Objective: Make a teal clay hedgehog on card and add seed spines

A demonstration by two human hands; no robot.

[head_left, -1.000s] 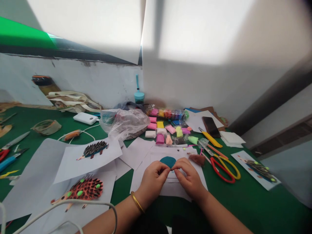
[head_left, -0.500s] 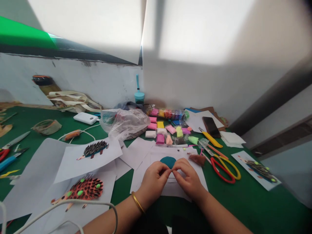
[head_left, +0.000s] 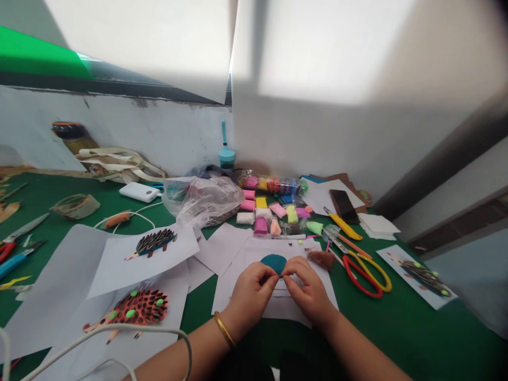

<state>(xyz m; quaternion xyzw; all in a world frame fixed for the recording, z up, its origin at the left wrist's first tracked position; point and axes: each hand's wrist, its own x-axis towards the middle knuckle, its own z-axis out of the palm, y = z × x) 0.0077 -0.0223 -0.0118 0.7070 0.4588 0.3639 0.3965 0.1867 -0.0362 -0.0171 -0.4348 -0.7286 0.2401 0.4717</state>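
Scissors (head_left: 351, 254), brown lump (head_left: 322, 260) nr R hand (head_left: 311, 292); fingers (head_left: 297, 268) partly hide blue disc (head_left: 273, 262).

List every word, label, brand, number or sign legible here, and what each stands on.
No text can be read for certain.
Small blue marks between the left hand and the right hand: too small to read.
Clear plastic bag: faint teal patch, perhaps print, too blurred.
Clay packets: no lettering can be made out.
Phone: dark screen, nothing legible.
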